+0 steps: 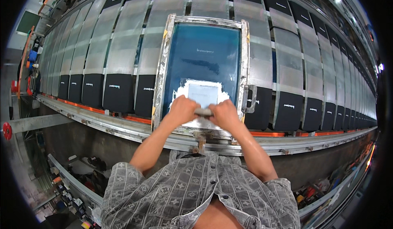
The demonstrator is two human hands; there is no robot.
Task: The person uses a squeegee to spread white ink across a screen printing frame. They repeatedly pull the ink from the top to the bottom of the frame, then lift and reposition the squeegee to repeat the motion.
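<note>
Both hands, left hand (183, 109) and right hand (224, 113), clench a squeegee (203, 112) at the near end of a blue printing screen (204, 57), white ink (186, 89) pooled there; the stroke appears nearly complete.

Bright, even light falls from overhead lamps far off to the upper right of my right hand (224, 113). Just above my hands the blue screen (206, 55) shows soft glare. Straight rails bow toward the dark rim. Below my forearms, clutter sits dimmer and blurred.
</note>
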